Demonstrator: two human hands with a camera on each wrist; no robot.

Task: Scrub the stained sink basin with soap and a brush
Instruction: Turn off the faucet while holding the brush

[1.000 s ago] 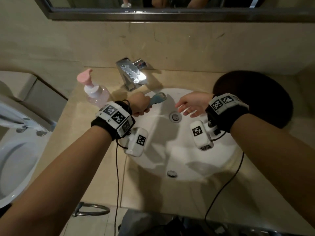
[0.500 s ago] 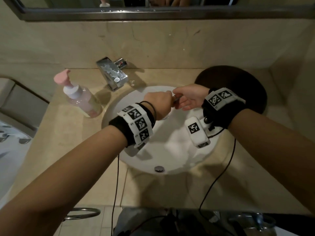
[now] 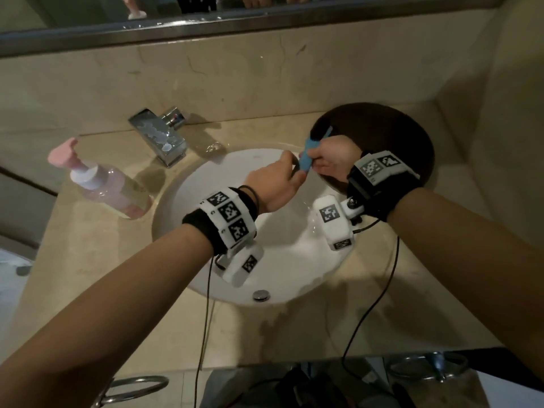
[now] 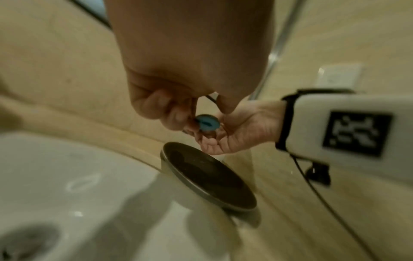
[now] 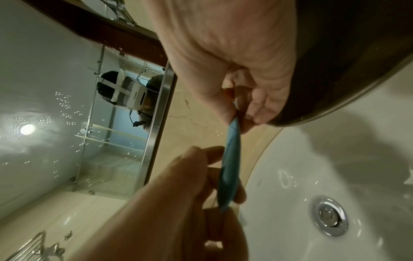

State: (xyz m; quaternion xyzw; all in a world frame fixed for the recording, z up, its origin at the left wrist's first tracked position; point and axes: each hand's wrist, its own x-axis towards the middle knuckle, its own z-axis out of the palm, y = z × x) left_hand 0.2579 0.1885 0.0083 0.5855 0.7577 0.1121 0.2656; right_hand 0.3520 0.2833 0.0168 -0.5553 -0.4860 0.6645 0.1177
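A blue brush hangs over the back right rim of the white sink basin. My left hand pinches its lower end, seen end-on as the brush in the left wrist view. My right hand pinches the upper part between thumb and fingers; the right wrist view shows the right hand above the brush and the left hand below it. A pink soap pump bottle stands on the counter left of the basin. The drain lies under the hands.
A chrome faucet sits at the back left of the basin. A dark round tray overlaps the basin's right rim, just under my right hand. The beige wall and mirror rise behind. A toilet stands far left.
A second ago my left hand alone held the brush near the faucet and the right hand lay open over the drain. Both hands have met and shifted right; both now hold the brush.
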